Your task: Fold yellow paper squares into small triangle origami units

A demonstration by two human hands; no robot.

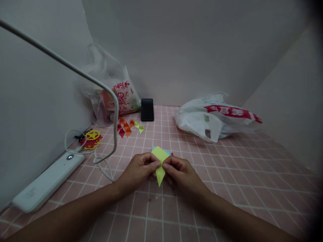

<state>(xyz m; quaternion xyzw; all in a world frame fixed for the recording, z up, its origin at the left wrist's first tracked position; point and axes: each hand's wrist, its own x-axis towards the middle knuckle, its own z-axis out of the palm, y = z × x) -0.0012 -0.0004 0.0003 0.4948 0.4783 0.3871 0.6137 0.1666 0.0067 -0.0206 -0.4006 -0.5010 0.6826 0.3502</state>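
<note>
A yellow sheet of origami paper [160,154], folded into a kite shape with its narrow point toward me, is held between both hands. My left hand [141,168] pinches its left edge between thumb and fingers. On the opposite edge, my right hand [180,169] does the same, the two thumbs close together over the paper's middle. Behind the yellow piece, a bit of blue paper [166,152] shows, with a small red corner beside it. How these lie under the hands is hidden.
Small folded paper pieces [128,128] in red, orange and yellow lie near a black phone [147,110]. Plastic bags stand at the back left [126,97] and right [196,117]. Yellow and red cutouts [93,135], a white power bank [50,181] and a looping white cable [116,117] occupy the left.
</note>
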